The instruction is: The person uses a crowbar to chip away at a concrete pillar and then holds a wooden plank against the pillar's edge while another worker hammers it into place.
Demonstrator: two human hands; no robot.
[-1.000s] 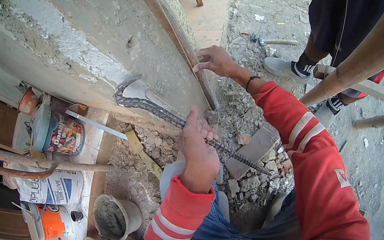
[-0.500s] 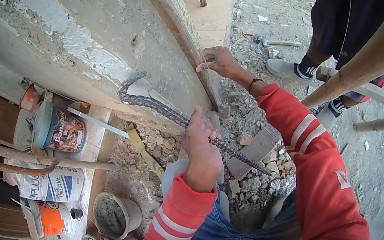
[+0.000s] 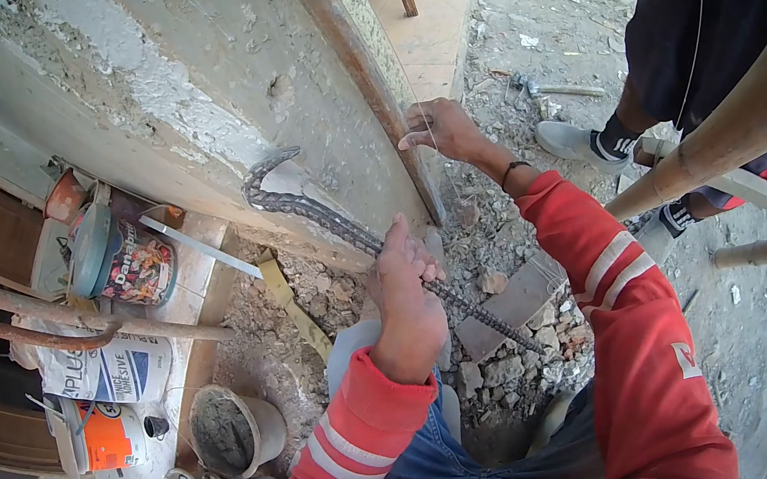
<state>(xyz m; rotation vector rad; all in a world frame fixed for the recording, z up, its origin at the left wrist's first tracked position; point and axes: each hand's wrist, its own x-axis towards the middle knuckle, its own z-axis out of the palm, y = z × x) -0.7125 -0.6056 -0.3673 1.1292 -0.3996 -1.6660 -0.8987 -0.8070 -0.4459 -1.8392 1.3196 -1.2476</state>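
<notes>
My left hand (image 3: 406, 302) is closed around a bent steel rebar (image 3: 324, 217). Its hooked end lies against the rough plastered wall (image 3: 201, 57), and its straight ribbed end points down over the rubble. My right hand (image 3: 447, 132) is at the wooden board (image 3: 351, 57) that runs along the wall's edge. Its fingers are curled, with the thumb close to the board, and a thin pale string (image 3: 430, 126) passes at the fingers. How firmly they pinch it is hard to see.
At left are a paint bucket (image 3: 140, 268), an adhesive bag (image 3: 111, 371), an orange-and-white tub (image 3: 111, 442) and mortar buckets (image 3: 269, 431). Broken rubble (image 3: 493, 378) and a flat slab (image 3: 507, 308) lie below. A person's shoe (image 3: 576, 144) and a bamboo pole (image 3: 720, 127) are at right.
My right hand has shifted slightly right and down, its fingers more curled and further off the board. My left hand keeps its hold on the rebar, nearly still.
</notes>
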